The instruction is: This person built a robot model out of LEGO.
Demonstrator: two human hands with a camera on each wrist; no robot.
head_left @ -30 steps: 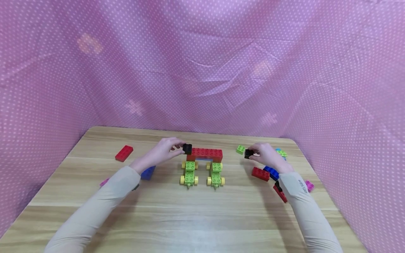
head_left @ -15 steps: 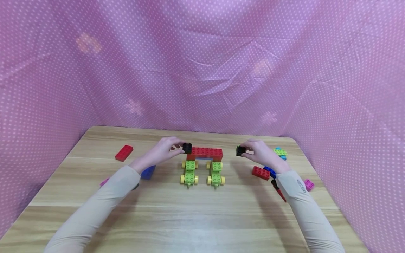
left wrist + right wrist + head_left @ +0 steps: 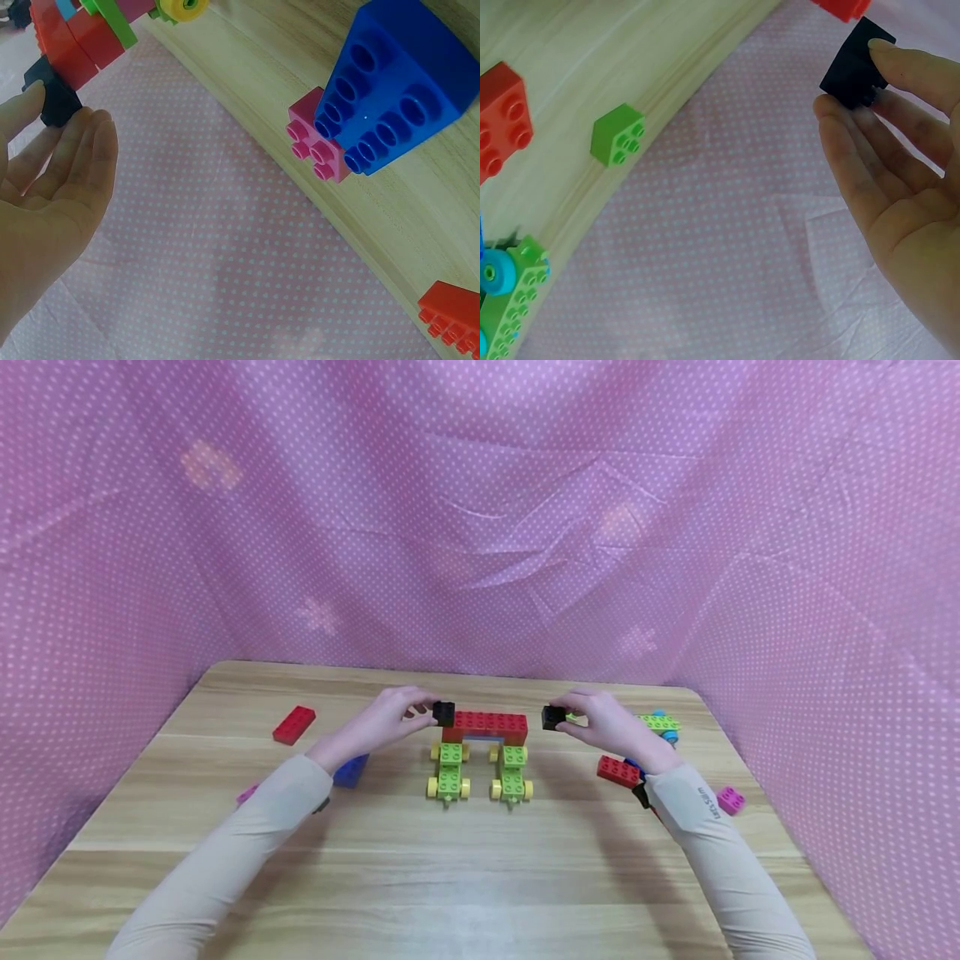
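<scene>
My left hand pinches a black toy brick between thumb and fingertips, right at the left end of the long red brick beam. The left wrist view has that black brick against the red end. My right hand holds a second black brick the same way, raised a short gap off the beam's right end. Thumb and fingers grip its edges in the right wrist view, where the brick shows dark. Two green bases, one left and one right, with yellow wheels carry the beam.
On the left lie a red brick, a blue brick and a pink brick. Rightward are another red brick, a green piece with blue wheels, a pink brick and a small green brick. A pink dotted curtain surrounds the table.
My right hand has carried its black brick leftward, nearer the red beam's right end. The left hand and its brick have stayed in place.
</scene>
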